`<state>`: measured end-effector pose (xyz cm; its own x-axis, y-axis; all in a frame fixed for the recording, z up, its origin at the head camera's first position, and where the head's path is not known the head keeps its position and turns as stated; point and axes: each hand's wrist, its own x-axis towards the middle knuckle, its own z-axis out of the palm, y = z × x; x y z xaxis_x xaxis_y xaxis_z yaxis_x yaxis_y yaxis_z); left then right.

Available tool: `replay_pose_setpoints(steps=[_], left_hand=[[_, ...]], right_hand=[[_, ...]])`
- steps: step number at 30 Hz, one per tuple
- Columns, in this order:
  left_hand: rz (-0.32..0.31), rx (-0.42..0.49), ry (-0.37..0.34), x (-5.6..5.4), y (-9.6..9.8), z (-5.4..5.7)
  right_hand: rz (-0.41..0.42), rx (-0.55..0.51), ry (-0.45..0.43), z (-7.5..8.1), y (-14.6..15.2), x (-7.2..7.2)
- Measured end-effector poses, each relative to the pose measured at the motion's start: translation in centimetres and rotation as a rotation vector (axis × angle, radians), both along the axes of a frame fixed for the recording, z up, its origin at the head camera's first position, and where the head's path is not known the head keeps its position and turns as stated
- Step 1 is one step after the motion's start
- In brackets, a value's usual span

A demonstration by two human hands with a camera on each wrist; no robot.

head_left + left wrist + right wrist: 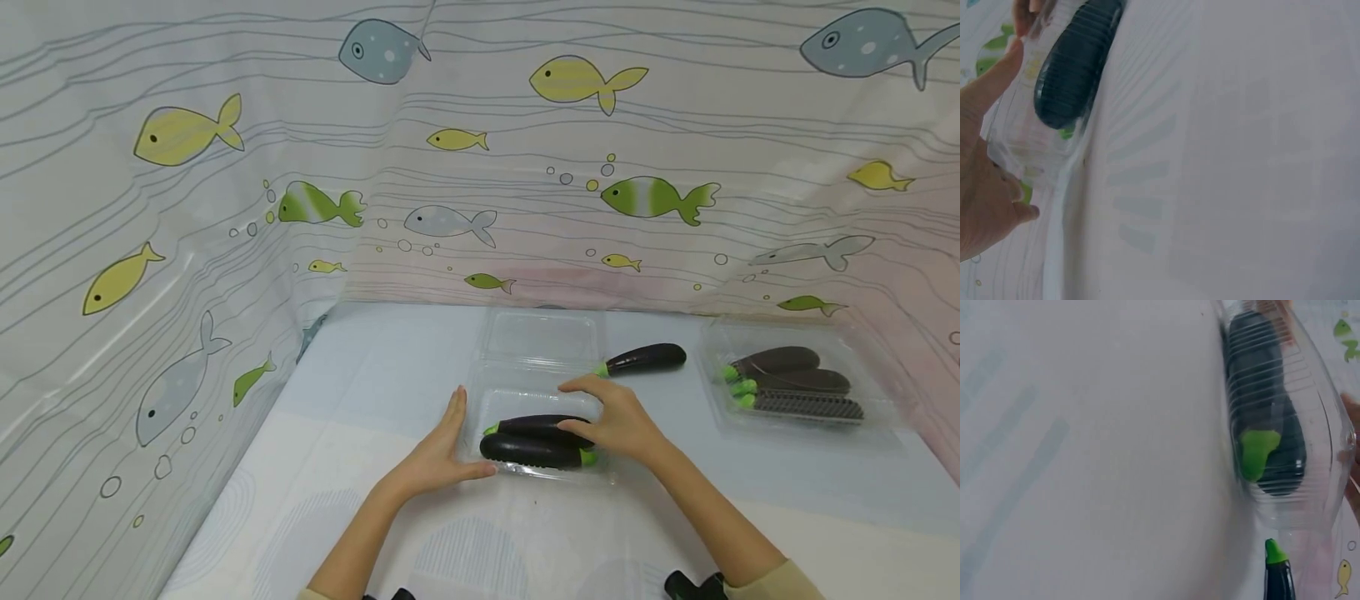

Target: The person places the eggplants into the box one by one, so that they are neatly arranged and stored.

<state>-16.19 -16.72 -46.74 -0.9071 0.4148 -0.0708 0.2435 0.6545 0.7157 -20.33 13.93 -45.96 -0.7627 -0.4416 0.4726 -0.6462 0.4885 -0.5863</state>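
Two dark eggplants lie side by side in a clear plastic clamshell box (600, 475). The front eggplant (525, 451) has its green cap to the right, the rear eggplant (517, 427) to the left. My left hand (438, 454) spreads along the box's left side, fingers straight, thumb by the front corner. Over the right side arches my right hand (618, 421), its thumb tip at the rear eggplant and its index finger apart from the thumb. In the right wrist view the eggplants (1257, 381) show through the ribbed wall, with right-hand fingers (1352, 434) at the far right.
The box's hinged lid (540, 335) lies folded back behind it. A loose eggplant (648, 358) rests on the table right of the lid. Farther right, a second clear box (795, 333) holds three eggplants. A fish-patterned curtain (480, 183) stands along the back and sides.
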Motion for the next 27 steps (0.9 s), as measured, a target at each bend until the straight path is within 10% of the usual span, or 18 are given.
replay_pose_setpoints(steps=[21,27], left_hand=[[-0.002,-0.008,0.011,0.0,-0.1,-0.2],[-0.005,-0.010,0.009,0.0,-0.1,-0.1]], right_hand=[[-0.053,-0.134,0.102,4.5,4.4,-0.3],[-0.070,-0.127,0.098,2.9,6.6,-1.8]])
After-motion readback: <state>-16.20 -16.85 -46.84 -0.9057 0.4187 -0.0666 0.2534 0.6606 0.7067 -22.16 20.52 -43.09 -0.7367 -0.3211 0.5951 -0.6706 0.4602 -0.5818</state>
